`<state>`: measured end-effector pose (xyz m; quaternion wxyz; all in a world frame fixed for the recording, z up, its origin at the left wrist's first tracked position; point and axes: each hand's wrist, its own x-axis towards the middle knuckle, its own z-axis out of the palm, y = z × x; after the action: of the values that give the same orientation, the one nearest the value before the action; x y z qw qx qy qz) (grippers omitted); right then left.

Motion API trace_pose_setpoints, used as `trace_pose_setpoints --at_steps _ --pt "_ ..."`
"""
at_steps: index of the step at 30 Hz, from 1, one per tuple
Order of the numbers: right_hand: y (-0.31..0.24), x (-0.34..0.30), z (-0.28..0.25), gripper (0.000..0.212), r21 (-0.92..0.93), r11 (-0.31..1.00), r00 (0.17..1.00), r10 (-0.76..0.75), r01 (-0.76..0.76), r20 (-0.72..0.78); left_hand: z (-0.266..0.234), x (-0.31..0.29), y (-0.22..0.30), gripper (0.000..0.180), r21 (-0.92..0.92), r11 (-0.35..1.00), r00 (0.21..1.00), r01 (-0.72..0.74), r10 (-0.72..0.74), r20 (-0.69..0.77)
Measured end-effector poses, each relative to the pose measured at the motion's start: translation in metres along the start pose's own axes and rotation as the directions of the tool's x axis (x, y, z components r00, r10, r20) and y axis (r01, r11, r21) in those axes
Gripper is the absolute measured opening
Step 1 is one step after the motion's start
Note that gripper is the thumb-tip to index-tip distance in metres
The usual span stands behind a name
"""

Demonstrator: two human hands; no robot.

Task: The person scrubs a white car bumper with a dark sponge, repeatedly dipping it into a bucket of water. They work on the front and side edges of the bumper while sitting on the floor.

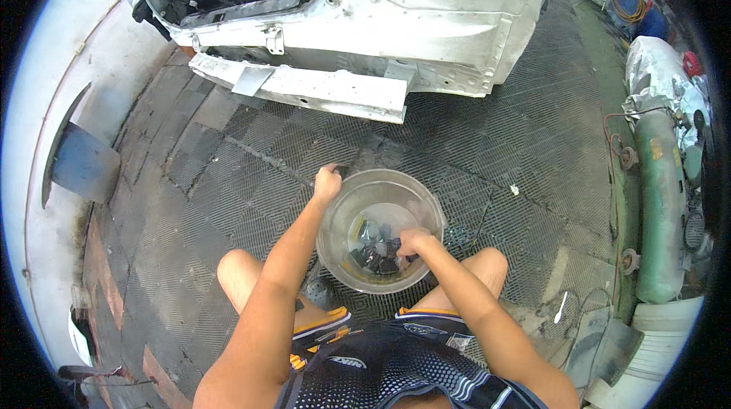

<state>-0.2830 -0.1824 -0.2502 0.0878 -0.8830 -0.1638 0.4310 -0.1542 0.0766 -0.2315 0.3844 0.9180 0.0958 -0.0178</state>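
Observation:
A round greyish tub (pixel 426 199) stands on the floor between my knees. Inside lie several dark pieces (pixel 377 255) in what looks like shallow liquid; their kind is unclear. My left hand (pixel 327 183) is closed at the tub's far left rim. Something small and dark shows beside its fingers, too little to name. Over the tub's right side reaches my right hand (pixel 415 242), its fingers closed and pointing down by the dark pieces. What they grip is mostly hidden under the hand.
A stripped white car body (pixel 426 28) fills the far side, with a loose-looking sill panel (pixel 327 89) along it. Ribbed dark mats cover the floor. At right are a green gas cylinder (pixel 661 203) and a small white utensil-like item (pixel 561 308). A blue container (pixel 80 161) stands at left.

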Motion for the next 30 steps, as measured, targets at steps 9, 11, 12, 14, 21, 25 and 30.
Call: trace_pose_setpoints --at_steps 9,11,12,14,21,25,30 --pt "0.002 -0.002 0.049 0.07 0.207 0.977 0.975 -0.001 -0.046 0.222 0.042 0.003 0.031 0.038 -0.134 0.967 0.935 -0.215 0.243 0.258" --pt "0.015 0.012 0.045 0.069 0.279 0.954 0.949 0.02 -0.113 0.315 0.037 -0.005 0.048 0.038 -0.054 0.981 0.931 -0.186 0.193 0.31" --pt "0.022 0.026 0.037 0.07 0.268 0.957 0.956 0.032 -0.113 0.29 0.033 -0.007 0.052 0.039 -0.013 0.986 0.935 -0.165 0.161 0.317" --pt "0.035 0.057 0.023 0.071 0.241 0.964 0.967 0.048 -0.111 0.25 0.03 -0.006 0.058 0.04 0.007 0.992 0.933 -0.129 0.119 0.339" --pt "-0.052 0.153 0.146 0.065 0.299 0.811 0.368 0.514 -0.502 -0.775 0.02 -0.019 0.069 0.039 -0.003 0.98 0.927 -0.197 0.187 0.326" --pt "-0.063 0.168 0.136 0.066 0.327 0.831 0.412 0.518 -0.45 -0.75 0.015 -0.014 0.05 0.038 0.052 0.977 0.939 -0.207 0.184 0.289" --pt "0.065 0.146 0.094 0.03 0.995 0.1 0.71 0.7 0.008 -0.077 0.039 -0.017 0.07 0.041 -0.073 0.958 0.914 -0.276 0.286 0.287"
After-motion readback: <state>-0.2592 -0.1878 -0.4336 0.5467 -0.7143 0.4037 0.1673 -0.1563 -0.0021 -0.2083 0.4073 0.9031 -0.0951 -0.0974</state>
